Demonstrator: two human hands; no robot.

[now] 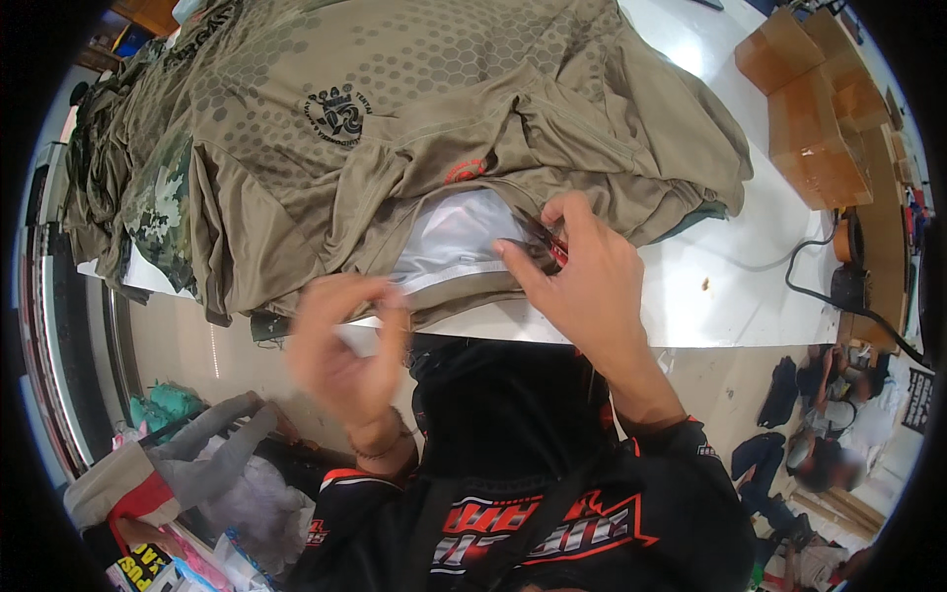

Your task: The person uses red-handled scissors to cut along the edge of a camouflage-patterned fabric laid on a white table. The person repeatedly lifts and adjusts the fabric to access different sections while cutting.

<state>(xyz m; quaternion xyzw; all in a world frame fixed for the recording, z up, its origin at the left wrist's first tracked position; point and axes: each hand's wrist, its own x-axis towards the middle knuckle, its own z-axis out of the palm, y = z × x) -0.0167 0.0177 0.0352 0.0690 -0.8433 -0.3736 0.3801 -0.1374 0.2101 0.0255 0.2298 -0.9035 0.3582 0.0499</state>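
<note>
A stack of olive shirts (444,79) with hexagon patterns and printed emblems lies spread on the white table (740,286). The nearest shirt's opening shows a pale, shiny inner fabric (449,237) edged by a light band. My right hand (587,276) is at that opening, fingers curled round a red-handled tool (554,247), probably small snips, mostly hidden by the fingers. My left hand (350,345) is smeared by motion at the near left edge of the opening; I cannot tell whether it grips the cloth. Camouflage garments (158,217) lie beneath at the left.
Cardboard boxes (809,118) stand at the table's back right, with a black cable (853,306) along the right side. Co-workers (829,424) are at the lower right, among garments. A pile of cloth and bags (197,464) fills the lower left.
</note>
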